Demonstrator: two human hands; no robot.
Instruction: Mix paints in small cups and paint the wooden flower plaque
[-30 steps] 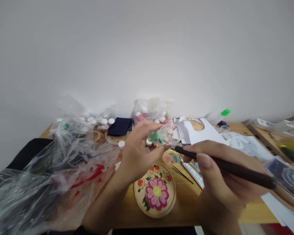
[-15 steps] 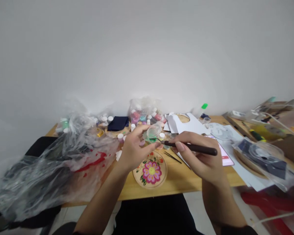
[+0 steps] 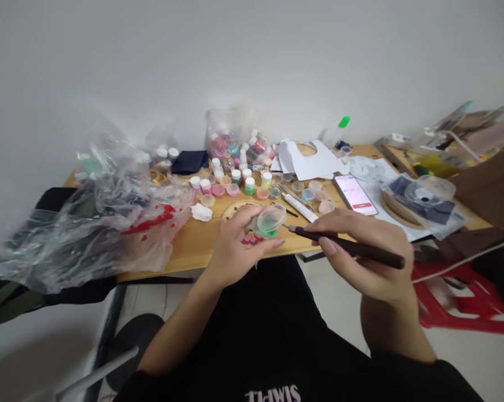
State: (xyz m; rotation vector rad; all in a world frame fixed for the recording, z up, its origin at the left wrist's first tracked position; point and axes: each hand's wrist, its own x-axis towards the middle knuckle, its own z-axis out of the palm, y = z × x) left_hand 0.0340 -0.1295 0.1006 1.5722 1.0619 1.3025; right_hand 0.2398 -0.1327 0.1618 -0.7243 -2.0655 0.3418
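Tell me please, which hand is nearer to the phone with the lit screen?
Right. The right hand, gripping the dark-handled tool, is close to the phone, on the person's side. The left hand, with the clear cup, is farther off, leftward.

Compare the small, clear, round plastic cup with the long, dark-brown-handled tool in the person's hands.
Shape: the small, clear, round plastic cup is short and wide, while the long, dark-brown-handled tool is slim and straight.
Look: the cup is see-through with green showing in it; the tool's handle is dark and opaque.
Hold: the left hand has the cup, the right hand the tool.
Shared: both are held up off the surface.
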